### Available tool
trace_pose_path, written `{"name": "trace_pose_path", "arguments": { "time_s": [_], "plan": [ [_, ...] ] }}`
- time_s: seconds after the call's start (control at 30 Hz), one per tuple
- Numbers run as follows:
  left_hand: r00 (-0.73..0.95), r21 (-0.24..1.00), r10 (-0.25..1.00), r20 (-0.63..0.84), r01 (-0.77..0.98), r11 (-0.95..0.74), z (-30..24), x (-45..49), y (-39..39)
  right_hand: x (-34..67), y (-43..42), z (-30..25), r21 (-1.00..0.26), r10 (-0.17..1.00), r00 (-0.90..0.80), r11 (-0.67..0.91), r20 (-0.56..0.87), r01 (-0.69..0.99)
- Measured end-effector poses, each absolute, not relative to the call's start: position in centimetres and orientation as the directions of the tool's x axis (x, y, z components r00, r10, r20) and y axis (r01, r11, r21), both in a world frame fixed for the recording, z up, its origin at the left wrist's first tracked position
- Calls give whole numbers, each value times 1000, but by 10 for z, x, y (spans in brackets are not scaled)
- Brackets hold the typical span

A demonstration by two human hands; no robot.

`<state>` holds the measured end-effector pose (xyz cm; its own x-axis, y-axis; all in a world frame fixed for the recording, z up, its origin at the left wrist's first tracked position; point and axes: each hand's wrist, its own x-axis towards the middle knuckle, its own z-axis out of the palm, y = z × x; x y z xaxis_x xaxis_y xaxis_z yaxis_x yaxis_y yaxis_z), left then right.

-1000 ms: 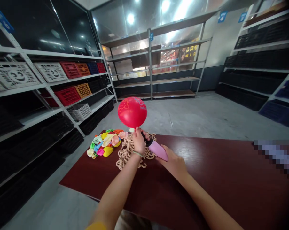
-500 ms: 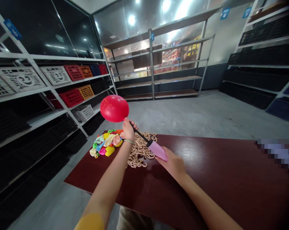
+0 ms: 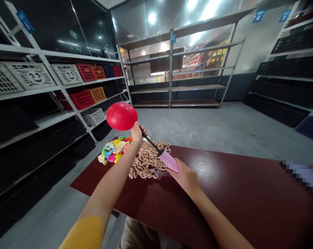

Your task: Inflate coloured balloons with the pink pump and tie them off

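My left hand [image 3: 137, 133] is closed around the neck of a red balloon [image 3: 121, 116] and the tip of a pump's black rod, held up above the table's far left corner. The balloon is inflated and leans left. My right hand [image 3: 185, 177] grips the pink barrel of the hand pump [image 3: 169, 161], which is drawn back so the rod shows extended. Below my left hand lie a heap of beige chain links [image 3: 146, 162] and a pile of uninflated coloured balloons [image 3: 112, 151].
The dark red table [image 3: 224, 200] stretches to the right, with a blurred patch [image 3: 304, 174] at its right edge. Metal shelves with plastic crates [image 3: 83, 98] line the left wall. More shelving stands at the back and right. Grey floor lies beyond.
The pump barrel has been pulled back from the balloon, exposing the black rod. My left hand and the balloon moved left, and the balloon now looks smaller and tilted left.
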<state>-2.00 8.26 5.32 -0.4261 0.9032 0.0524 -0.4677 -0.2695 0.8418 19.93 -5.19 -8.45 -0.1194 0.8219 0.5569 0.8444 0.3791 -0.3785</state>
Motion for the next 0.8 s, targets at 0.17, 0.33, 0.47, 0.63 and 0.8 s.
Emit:
{"name": "trace_pose_path", "arguments": {
  "time_s": [0.17, 0.33, 0.47, 0.63, 0.8],
  "plan": [
    [-485, 829, 869, 103, -442, -344, 58, -6, 80, 201, -53, -91, -426, 838, -87, 360, 539, 830],
    [-293, 850, 952, 85, -478, -223, 18, 70, 50, 211, -51, -97, -471, 836, 45, 264, 547, 842],
    [-243, 858, 965, 99, -470, -206, -2, 85, 42, 210, -51, -93, -483, 841, 44, 265, 539, 835],
    [-289, 880, 956, 39, -443, -170, 7, 29, 59, 201, -54, -91, -454, 851, -67, 342, 520, 823],
    [-459, 862, 888, 15, -445, -244, 42, -30, 79, 197, -54, -99, -431, 839, -144, 407, 524, 805]
  ]
}}
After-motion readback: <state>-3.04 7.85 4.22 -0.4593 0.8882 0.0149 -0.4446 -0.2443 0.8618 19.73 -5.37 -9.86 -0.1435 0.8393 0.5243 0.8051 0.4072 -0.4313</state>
